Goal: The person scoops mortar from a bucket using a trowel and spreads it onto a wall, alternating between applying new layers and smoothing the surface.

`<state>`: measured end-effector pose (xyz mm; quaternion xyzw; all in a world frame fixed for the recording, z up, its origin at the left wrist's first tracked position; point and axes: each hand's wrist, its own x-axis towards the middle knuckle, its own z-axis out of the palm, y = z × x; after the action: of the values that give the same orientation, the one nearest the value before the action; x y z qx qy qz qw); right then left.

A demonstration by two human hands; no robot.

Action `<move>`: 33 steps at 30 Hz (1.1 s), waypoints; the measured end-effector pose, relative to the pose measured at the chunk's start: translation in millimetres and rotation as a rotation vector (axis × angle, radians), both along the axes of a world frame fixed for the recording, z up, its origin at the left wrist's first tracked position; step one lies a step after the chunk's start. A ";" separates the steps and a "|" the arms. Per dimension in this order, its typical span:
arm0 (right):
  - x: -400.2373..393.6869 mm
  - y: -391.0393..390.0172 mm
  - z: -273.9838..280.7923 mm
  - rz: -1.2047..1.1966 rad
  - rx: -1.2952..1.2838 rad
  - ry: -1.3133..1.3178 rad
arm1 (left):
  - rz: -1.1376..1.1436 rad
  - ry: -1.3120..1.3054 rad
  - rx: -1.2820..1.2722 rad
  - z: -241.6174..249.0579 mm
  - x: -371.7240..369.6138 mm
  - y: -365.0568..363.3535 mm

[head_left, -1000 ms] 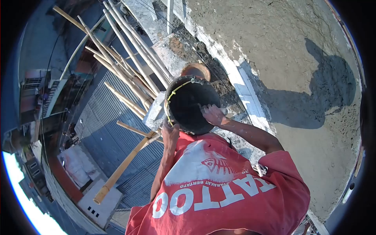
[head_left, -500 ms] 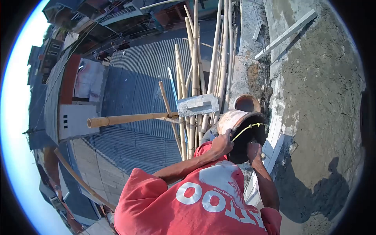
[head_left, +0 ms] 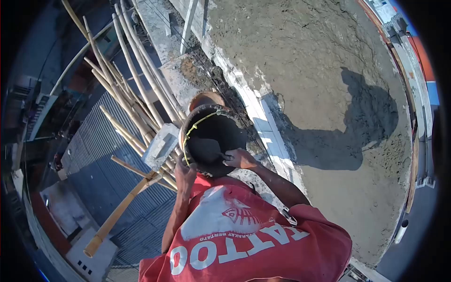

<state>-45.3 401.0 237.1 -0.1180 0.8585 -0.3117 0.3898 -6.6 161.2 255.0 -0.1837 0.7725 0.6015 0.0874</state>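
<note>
A dark bucket point(head_left: 237, 134) with a yellow-green cord point(head_left: 199, 123) along its rim is tipped toward me, its mouth facing up at me. My left hand point(head_left: 185, 173) is closed on the near left rim, beside the cord. My right hand point(head_left: 240, 159) reaches in at the right of the mouth, closed round the handle of a trowel point(head_left: 206, 148). The grey blade lies in the shaded inside, where the contents are hard to make out. Left of the bucket, a plastering float point(head_left: 162, 145) crusted with cement rests by the bamboo poles point(head_left: 136, 70).
Behind the bucket stands another round, brownish container point(head_left: 206, 98). A white-topped block edge point(head_left: 263, 122) runs along the right, bordering a wide wet cement surface point(head_left: 300, 56) with my shadow on it. Down on the left lies a corrugated metal roof point(head_left: 101, 155); a thick bamboo pole point(head_left: 112, 216) sticks out above it.
My view has swung right, so bucket, poles and float appear further left. The bucket's mouth faces me more, and the trowel blade now shows inside it. Both hands keep their holds.
</note>
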 end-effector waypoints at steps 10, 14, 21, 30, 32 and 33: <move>-28.1 4.1 21.1 -0.106 0.164 0.356 | 0.210 -0.151 0.237 4.3 -30.3 -31.4; -72.3 -4.4 51.6 -0.051 -0.092 0.228 | 0.301 -0.245 0.165 4.4 -32.0 -54.9; -233.8 64.8 27.3 -0.662 -0.668 -0.461 | 0.427 -0.139 -0.019 -5.2 -30.5 -103.4; -140.0 176.5 152.2 -0.833 0.208 0.492 | 0.380 -0.224 -0.135 -13.2 -27.5 -116.0; -109.2 162.6 147.9 -0.640 0.296 0.504 | 0.330 -0.253 -0.158 1.0 -43.4 -100.8; -104.8 145.5 139.7 -0.636 0.261 0.483 | 0.317 -0.277 -0.084 2.7 -47.4 -95.7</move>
<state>-150.0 546.4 376.8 0.1336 0.9511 -0.2686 0.0733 -54.0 65.5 257.7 -0.3874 0.7388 0.5442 0.0890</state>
